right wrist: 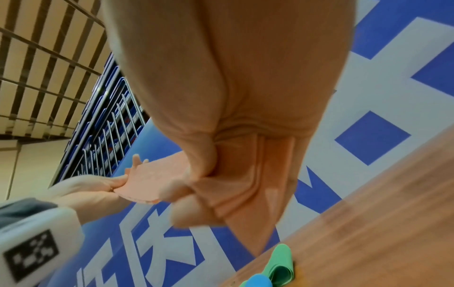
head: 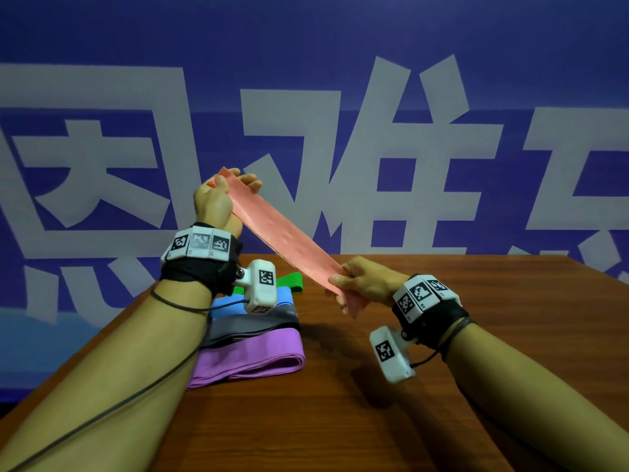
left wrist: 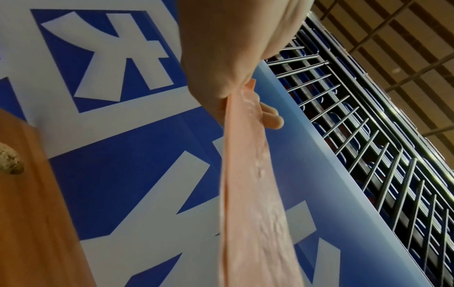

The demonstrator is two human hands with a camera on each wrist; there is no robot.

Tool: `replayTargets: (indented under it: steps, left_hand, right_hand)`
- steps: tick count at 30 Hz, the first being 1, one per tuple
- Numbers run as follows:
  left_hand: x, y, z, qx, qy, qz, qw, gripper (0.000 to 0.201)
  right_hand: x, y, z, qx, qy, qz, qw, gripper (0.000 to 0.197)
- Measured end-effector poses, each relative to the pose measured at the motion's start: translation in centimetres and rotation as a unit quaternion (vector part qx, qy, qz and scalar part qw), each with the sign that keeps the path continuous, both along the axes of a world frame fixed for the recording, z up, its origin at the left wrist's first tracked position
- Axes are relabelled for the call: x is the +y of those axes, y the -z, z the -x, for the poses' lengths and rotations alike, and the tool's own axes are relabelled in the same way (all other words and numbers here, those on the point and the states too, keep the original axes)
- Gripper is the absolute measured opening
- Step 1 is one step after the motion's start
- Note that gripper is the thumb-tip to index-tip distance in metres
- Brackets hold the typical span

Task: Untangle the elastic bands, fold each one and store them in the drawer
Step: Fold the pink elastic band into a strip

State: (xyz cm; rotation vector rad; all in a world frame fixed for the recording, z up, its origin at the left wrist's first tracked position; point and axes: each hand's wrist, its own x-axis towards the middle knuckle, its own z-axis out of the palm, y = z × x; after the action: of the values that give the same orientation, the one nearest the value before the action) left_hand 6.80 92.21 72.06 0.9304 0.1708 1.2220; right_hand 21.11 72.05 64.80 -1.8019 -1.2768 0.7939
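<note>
Between both grips (head: 218,195) (head: 360,284), pink band (head: 282,233).

A brown wood-grain tabletop (head: 442,386) carries everything. Four elastic bands lie folded on it in a row along its left edge, each touching or overlapping the next. The purple band (head: 252,356) lies nearest the front edge. Behind it sits the grey band (head: 252,325), then the blue band (head: 224,306), and the green band (head: 289,282) lies closest to the far edge.
</note>
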Motion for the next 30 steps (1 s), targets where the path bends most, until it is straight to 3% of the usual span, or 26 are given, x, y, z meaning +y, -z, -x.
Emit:
replayTargets:
  steps: [14,18,21,27,30]
  left_hand:
    - [2.7,1.7,-2.3,-0.009,-0.074,0.041,0.996,0.033]
    - [2.7,2.6,-2.9,-0.002,-0.115,0.056,0.992,0.033]
    - [2.1,2.9,-3.1,0.02,-0.163,0.032,0.986,0.034]
    - [-0.3,3.3,-4.0,0.061,-0.145,-0.054,0.986,0.031]
    - [-2.4,4.2,-5.2,0.082,-0.095,-0.093,0.988,0.03]
  right_hand:
    - [0.1,1.2,-4.7,0.015,0.061,-0.041,0.997,0.028]
    - [0.5,1.3,-5.3,0.079,0.034,-0.04,0.996,0.03]
    - [0.2,0.6,-5.6,0.054,0.0,-0.043,0.998,0.025]
    - [0.6,-1.0,-5.8,0.139,-0.014,-0.195,0.971,0.038]
    - [1.5,-1.5,-5.2,0.161,-0.052,-0.261,0.95,0.03]
